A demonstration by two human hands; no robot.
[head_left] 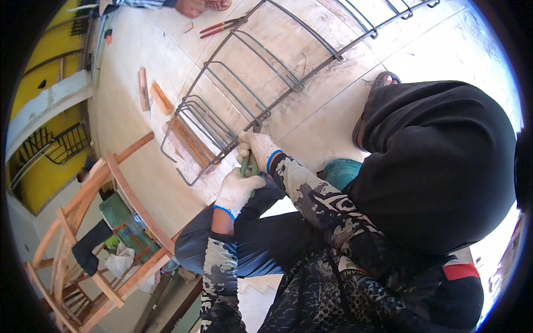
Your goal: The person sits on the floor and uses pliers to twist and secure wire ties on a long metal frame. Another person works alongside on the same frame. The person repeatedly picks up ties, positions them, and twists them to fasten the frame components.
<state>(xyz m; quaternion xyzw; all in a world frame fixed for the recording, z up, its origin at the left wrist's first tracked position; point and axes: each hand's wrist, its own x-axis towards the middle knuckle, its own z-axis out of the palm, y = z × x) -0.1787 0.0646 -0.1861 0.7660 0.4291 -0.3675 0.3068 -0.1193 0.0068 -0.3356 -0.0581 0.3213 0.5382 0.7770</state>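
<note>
Head: metal frame point(296, 87) over pale tiled floor point(316, 129); yellow wall point(49, 178) left

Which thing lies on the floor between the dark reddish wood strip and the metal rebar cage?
In the head view, an orange-brown wood piece lies there, between the reddish wood strip and the rebar cage.

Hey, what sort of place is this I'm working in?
Probably a building site or a metalworking spot: a long metal frame of bent rods lies on the tiled floor, with red-handled pliers and a green-handled tool close by.
</note>
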